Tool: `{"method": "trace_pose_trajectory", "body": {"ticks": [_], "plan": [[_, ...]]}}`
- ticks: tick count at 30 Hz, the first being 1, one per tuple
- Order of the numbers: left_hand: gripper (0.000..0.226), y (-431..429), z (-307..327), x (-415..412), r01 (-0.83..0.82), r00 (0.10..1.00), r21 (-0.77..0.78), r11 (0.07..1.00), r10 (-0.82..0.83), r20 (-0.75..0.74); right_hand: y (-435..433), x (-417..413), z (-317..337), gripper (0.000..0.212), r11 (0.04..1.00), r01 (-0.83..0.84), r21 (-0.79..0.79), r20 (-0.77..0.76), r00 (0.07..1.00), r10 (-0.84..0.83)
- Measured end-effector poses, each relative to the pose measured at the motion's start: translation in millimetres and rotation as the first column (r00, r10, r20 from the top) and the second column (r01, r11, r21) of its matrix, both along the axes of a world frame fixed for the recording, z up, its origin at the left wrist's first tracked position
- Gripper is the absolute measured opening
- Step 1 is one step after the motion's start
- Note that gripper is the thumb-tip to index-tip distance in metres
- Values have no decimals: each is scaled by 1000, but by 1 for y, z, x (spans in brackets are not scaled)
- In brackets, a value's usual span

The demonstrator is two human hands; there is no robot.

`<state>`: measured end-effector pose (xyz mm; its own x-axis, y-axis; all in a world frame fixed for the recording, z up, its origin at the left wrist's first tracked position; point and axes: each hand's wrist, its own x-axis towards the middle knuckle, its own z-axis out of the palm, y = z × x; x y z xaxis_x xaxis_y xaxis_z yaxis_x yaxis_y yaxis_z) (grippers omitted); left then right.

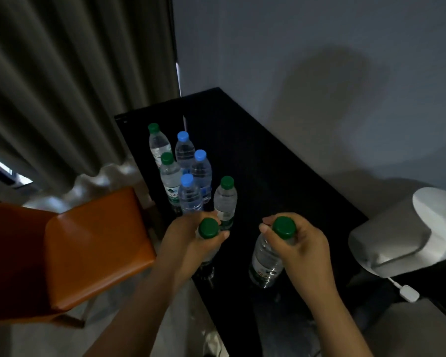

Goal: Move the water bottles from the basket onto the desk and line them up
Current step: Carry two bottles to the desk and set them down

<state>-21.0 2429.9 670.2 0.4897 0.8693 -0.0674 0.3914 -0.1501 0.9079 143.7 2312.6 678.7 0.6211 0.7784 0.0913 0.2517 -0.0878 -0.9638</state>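
Note:
On the black desk (268, 161) stand several clear water bottles in a cluster near its left end, some with green caps (167, 158) and some with blue caps (183, 137). One green-capped bottle (225, 199) stands a little apart on the right of the cluster. My left hand (191, 240) grips the neck of a green-capped bottle (208, 228) near the desk's front edge. My right hand (301, 243) grips the neck of another green-capped bottle (265, 261), which is upright over the desk. The basket is not in view.
An orange chair (88, 253) stands left of the desk. A grey curtain (62, 86) hangs behind it. A white device (407, 233) with a cable and white plug (408, 292) sits at the desk's right end. The grey wall (319, 60) borders the desk's far side.

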Motion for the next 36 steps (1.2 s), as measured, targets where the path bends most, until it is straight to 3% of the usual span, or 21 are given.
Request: {"method": "trace_pose_trajectory", "body": {"ticks": [3,5,12,17,29,36], "plan": [[25,17,-15,12,90,977,123,988,-63,-204,5,9,-13,9,1000,8,-26,-9,1000,-8],[31,25,-26,18,127,967,135,983,-92,-236,8,14,-20,10,999,14,-42,-29,999,-15],[25,45,-53,25,107,981,66,992,-95,-168,17,17,-34,16,990,92,-105,-26,995,-96],[34,62,-63,31,139,984,7,990,-138,-113,24,16,-41,19,983,111,-147,-10,993,-113],[26,81,-71,38,216,970,34,976,-211,-119,44,13,-56,20,972,125,-199,-57,989,-139],[21,82,-73,41,217,970,55,975,-209,-124,57,12,-70,20,984,96,-151,-118,986,-115]]}}
